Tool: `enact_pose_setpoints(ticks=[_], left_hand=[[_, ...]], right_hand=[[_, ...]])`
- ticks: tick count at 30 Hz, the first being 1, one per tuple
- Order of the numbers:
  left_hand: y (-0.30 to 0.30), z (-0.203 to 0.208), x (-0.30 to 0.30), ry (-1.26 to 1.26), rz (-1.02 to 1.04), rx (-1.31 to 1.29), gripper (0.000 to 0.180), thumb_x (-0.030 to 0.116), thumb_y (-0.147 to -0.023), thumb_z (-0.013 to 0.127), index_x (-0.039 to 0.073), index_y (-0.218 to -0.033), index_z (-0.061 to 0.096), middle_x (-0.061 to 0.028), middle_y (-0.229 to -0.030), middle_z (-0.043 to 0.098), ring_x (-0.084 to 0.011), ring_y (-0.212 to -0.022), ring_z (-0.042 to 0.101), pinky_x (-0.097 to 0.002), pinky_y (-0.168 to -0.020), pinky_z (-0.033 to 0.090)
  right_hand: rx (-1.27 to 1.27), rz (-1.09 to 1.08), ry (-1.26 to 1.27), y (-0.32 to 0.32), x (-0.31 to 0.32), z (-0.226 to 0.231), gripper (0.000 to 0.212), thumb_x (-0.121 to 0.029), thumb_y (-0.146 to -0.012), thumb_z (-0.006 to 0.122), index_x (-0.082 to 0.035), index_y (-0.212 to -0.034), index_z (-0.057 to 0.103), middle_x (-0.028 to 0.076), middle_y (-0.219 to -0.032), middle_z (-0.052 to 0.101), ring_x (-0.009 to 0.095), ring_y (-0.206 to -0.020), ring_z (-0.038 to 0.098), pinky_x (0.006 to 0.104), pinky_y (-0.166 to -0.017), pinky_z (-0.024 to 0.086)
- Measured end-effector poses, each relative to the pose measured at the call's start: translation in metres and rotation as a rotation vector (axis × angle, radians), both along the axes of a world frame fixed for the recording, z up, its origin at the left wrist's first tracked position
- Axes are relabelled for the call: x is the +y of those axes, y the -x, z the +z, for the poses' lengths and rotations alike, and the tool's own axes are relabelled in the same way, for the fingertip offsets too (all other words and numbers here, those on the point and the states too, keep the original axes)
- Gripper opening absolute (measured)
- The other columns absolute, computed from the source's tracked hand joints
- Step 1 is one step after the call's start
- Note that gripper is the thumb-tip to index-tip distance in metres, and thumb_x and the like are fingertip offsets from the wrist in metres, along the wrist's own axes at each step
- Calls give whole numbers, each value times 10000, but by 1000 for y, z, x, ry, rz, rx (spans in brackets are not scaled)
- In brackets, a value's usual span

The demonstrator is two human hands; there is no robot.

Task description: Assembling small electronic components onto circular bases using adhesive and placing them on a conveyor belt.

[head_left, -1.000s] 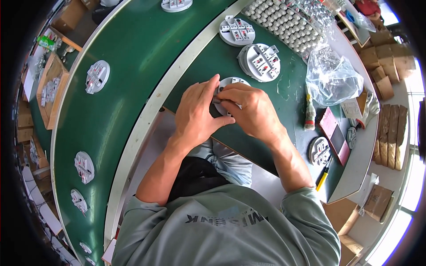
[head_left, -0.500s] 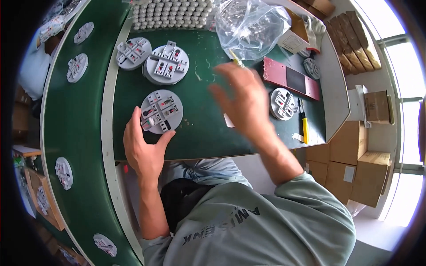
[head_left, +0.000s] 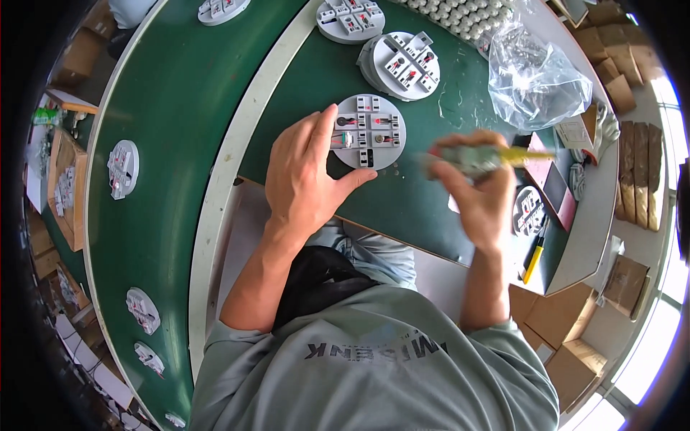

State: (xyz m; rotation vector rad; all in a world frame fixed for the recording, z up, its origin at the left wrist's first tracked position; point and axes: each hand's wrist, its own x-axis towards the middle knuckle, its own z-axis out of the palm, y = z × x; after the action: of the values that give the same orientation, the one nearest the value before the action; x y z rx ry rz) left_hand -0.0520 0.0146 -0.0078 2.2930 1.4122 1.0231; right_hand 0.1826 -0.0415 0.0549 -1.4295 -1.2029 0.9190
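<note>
A round grey plastic disc (head_left: pixel 389 147) lies on the green bench, with small white terminal blocks and red and black parts in a cross layout. Around its left side curves my left hand (head_left: pixel 303 169), fingers along the upper left rim and thumb at the lower edge. Right of the disc, my right hand (head_left: pixel 483 194) is closed round a blurred greenish-grey tool (head_left: pixel 467 159) with a yellow end (head_left: pixel 528 156) pointing right. Motion blur hides its exact kind. The tool is held above the bench, apart from the disc.
Two stacked discs (head_left: pixel 402 66) and another disc (head_left: pixel 350 20) stand beyond. A green conveyor (head_left: pixel 169 108) at left carries more. A clear plastic bag (head_left: pixel 539 75), pink plate (head_left: pixel 560 172), small disc (head_left: pixel 529 210) and yellow-handled screwdriver (head_left: pixel 533 264) lie right, near the bench's raised edge (head_left: pixel 600 237).
The view has shifted, so the bench appears farther right. My right hand has come back from beside the plastic bag with the yellow-ended tool. My left hand stays at the same disc.
</note>
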Motion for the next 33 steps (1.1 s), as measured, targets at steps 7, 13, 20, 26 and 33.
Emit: enact_pose_setpoints(ticks=[7,13,20,26,33], left_hand=[[4,-13,7,-14,-28,-31,967,305,-704,961,-30,-1497,521,-158,-1310,673,-334,-1217,645,-458,-1053,488],[10,-2,-1,-8,14,-77,969,181,-683,968,-25,-1511,510,-154,-1253,726,-342,-1186,686,-442,-1014,525],[12,-2,-1,-17,-53,-72,1085,280,-623,1003,-21,-1527,483,-155,-1308,693,-332,-1222,658,-446,-1044,499],[5,-17,5,-41,-30,-68,1078,259,-609,1011,20,-1531,505,-141,-1335,709,-336,-1215,671,-441,-1039,510],[3,-1,3,4,-35,-21,1036,302,-651,996,-9,-1510,508,-159,-1316,681,-335,-1230,647,-462,-1067,477]], right_hand=[[-575,270,-207,76,59,-9,355,-60,-836,837,-63,-1131,638,108,-948,730,334,-920,707,417,-807,584],[-691,268,-256,93,50,-2,329,-78,-856,839,-65,-1145,681,154,-1039,745,333,-961,740,386,-850,588],[-185,-82,-86,58,31,-10,312,-52,-882,834,-54,-1156,686,116,-1052,756,275,-961,764,367,-866,591],[-494,59,-158,55,43,-26,309,-74,-890,829,-47,-1153,669,121,-1018,753,299,-899,739,396,-810,585],[-512,34,-242,50,41,-26,336,-127,-905,832,-31,-1173,653,137,-977,754,289,-858,745,388,-785,587]])
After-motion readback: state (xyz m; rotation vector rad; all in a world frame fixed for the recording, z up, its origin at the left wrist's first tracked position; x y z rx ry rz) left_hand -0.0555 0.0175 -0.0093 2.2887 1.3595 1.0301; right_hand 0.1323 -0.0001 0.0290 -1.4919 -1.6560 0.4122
